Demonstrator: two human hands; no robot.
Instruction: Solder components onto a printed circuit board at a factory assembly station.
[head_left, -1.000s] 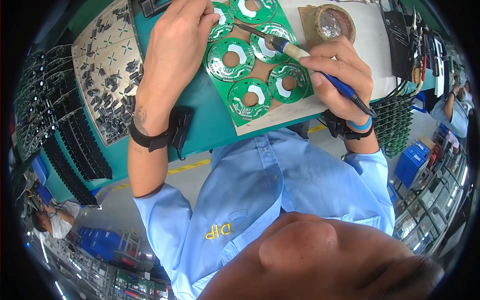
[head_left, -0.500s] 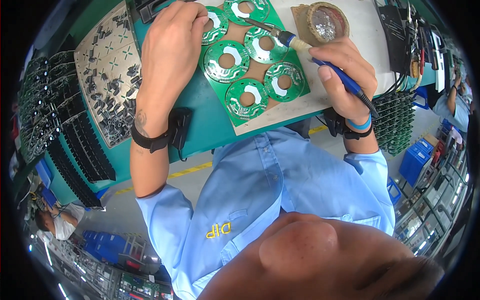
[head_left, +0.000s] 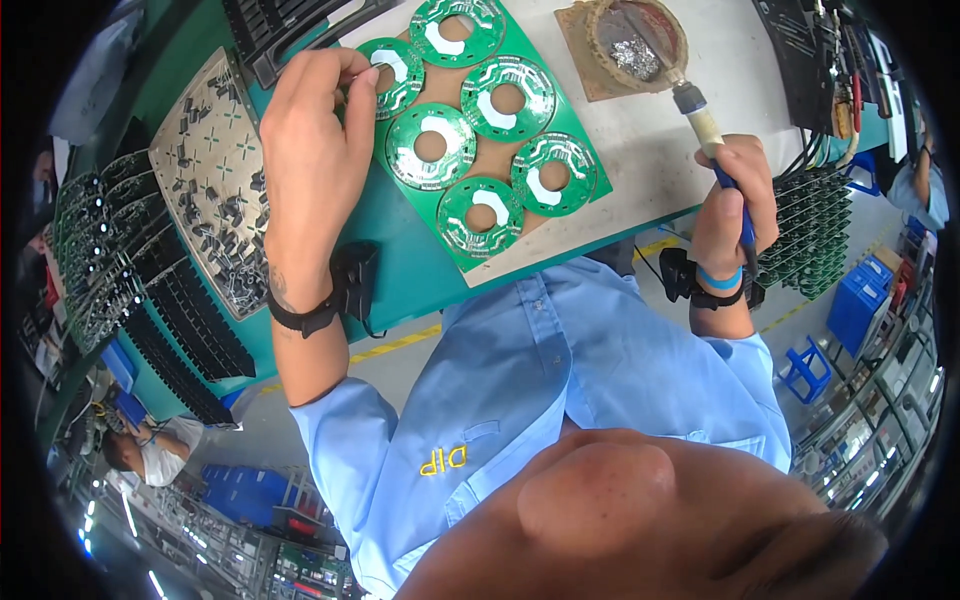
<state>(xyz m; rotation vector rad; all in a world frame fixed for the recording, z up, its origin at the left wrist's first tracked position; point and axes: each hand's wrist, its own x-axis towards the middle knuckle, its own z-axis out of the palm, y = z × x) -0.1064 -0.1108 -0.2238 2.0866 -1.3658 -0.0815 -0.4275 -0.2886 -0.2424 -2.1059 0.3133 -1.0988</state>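
My right hand (head_left: 735, 205) is wrapped round the blue handle of a soldering iron (head_left: 701, 118). The iron's tip end reaches into a round, crusty-rimmed pot (head_left: 597, 42) with shiny solder scraps (head_left: 634, 58) inside. A green circuit board panel (head_left: 590, 185) of several ring-shaped boards lies in front of me, each ring with a round hole and a white patch. Over the panel's upper left edge, my left hand (head_left: 318, 150) is closed, thumb against fingers beside one ring. What it pinches, if anything, is too small to make out.
Left of my hand, a pale board (head_left: 215, 150) carries many loose black components. Black slotted racks (head_left: 200, 320) and stacked circuit boards stand farther left. A black tray (head_left: 290, 30) lies at the back. Tools and cables (head_left: 825, 80) are at the right, near more stacked green boards (head_left: 800, 230).
My right hand has moved right, carrying the soldering iron from the panel's top ring to the pot. My left hand stays closed by the panel's upper left; the whole view has shifted slightly.
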